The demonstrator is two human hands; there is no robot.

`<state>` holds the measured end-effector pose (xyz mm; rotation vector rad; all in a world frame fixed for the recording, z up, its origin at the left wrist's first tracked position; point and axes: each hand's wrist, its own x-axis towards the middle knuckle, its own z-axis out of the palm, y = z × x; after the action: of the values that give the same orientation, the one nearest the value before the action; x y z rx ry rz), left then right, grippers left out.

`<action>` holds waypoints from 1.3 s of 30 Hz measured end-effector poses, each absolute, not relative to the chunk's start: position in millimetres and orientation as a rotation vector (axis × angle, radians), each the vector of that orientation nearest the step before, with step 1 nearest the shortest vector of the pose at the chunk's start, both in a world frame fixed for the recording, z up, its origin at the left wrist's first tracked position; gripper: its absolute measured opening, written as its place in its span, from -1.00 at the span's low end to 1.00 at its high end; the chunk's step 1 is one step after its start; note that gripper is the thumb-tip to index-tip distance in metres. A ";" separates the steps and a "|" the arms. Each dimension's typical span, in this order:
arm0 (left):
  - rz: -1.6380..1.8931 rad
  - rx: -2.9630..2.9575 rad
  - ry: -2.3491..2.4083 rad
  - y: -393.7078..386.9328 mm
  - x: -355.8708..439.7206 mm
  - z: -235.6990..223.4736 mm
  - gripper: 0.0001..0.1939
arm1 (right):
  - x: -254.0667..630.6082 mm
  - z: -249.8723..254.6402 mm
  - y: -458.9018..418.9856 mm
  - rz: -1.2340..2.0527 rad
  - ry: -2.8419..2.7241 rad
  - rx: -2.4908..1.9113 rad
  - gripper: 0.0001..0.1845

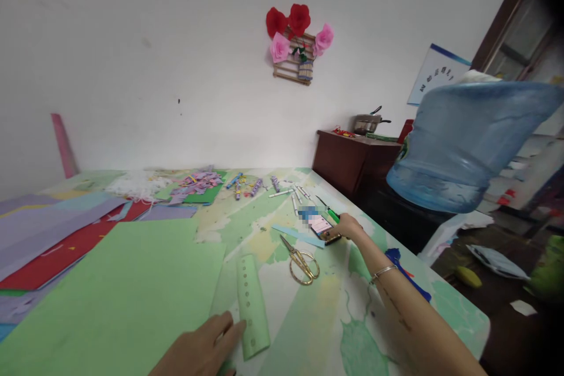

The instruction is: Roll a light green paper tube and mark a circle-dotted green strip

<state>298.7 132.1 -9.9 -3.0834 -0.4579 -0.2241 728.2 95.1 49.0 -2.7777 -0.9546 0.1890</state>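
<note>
My left hand (202, 343) is low in the view, fingers loosely stretched, fingertips at the edge of a folded light-green paper strip (255, 311) marked with a row of small circles. Farther out, my right hand (350, 227) closes around the rear of a green-handled pointed tool (333, 215) with a thin dark tip; its exact kind is unclear. The thumb side of that hand lies over a phone (321, 224) with a lit screen. Gold-handled scissors (301, 261) lie between the hands, near a narrow blue paper strip (297, 236).
A large green sheet (154, 282) covers the table's left, beside stacked coloured paper (57, 235). Paper scraps (198, 186), several white markers (295, 204) and patterned rolls (257, 187) lie farther back. A blue water bottle (458, 147) stands beyond the right edge.
</note>
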 end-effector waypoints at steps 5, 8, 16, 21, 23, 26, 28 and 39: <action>-0.388 -2.993 -0.308 122.0 319.0 1.8 -0.63 | 718.5 40.2 99.5 -0.005 -0.880 -2.759 -0.44; -0.567 -2.907 -0.193 122.3 329.9 0.7 -0.76 | 715.3 40.3 101.8 -0.107 -0.894 -2.695 -0.58; -0.816 -2.704 -0.007 127.0 352.3 -0.4 -0.84 | 711.7 41.1 74.7 -0.142 -1.061 -2.496 -0.76; -0.898 -2.653 0.046 125.5 359.1 -8.8 -0.81 | 711.5 38.6 69.9 -0.129 -1.159 -2.441 -0.75; -0.925 -2.645 0.049 122.8 358.2 -9.3 -0.80 | 714.2 37.7 70.1 -0.124 -1.172 -2.441 -0.74; -0.954 -2.640 0.017 118.8 357.0 -5.7 -0.78 | 717.2 36.3 70.3 -0.111 -1.193 -2.448 -0.76; -0.952 -2.643 0.002 117.3 357.3 -3.1 -0.77 | 717.2 35.4 70.4 -0.102 -1.211 -2.452 -0.76; -0.896 -2.678 0.027 119.0 355.4 -3.7 -0.71 | 713.0 34.4 70.6 -0.101 -1.250 -2.464 -0.73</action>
<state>355.4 119.0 -3.7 -2.6779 0.0275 -0.8956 713.0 70.6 34.4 -2.4643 -1.2503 -0.1006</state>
